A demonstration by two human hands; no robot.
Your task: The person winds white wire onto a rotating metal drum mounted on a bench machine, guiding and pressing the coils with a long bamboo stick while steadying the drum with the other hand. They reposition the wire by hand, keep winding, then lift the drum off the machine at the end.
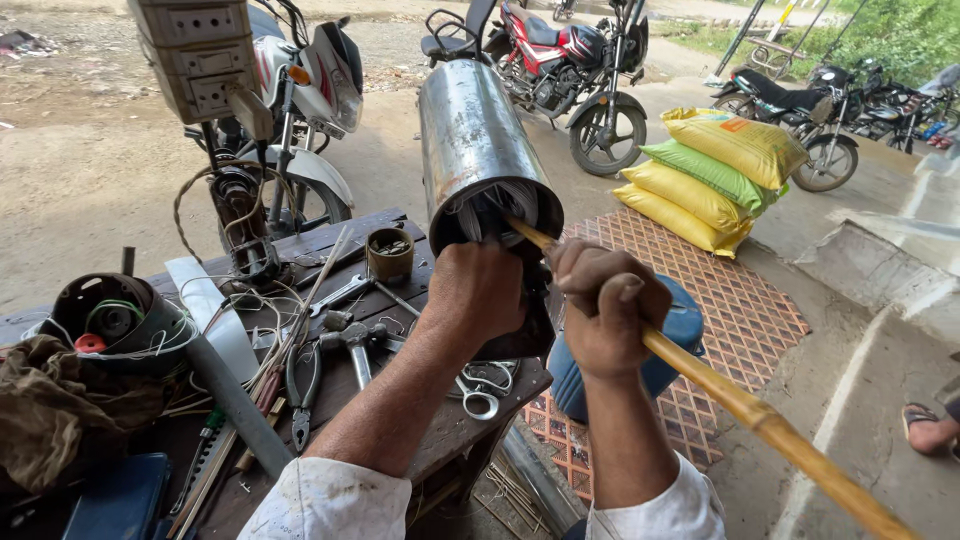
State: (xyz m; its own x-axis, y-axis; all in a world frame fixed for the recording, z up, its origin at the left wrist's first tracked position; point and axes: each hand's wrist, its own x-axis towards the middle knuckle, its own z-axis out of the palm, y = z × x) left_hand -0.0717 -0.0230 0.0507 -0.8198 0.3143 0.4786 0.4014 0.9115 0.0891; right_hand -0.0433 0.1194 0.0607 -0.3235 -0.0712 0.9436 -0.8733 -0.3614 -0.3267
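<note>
The left hand (478, 290) is gripping, fingers closed, the lower rim of the long shiny steel cylinder (472, 135) leaning on the dark wooden workbench (440, 415). The right hand (603, 305) is holding tight a long yellow bamboo stick (745, 405) entering the cylinder's open end (windings visible inside). I judge it is the pushing step; the next stroke needs a straight line, and the stick's tail has open room at the right.
</note>
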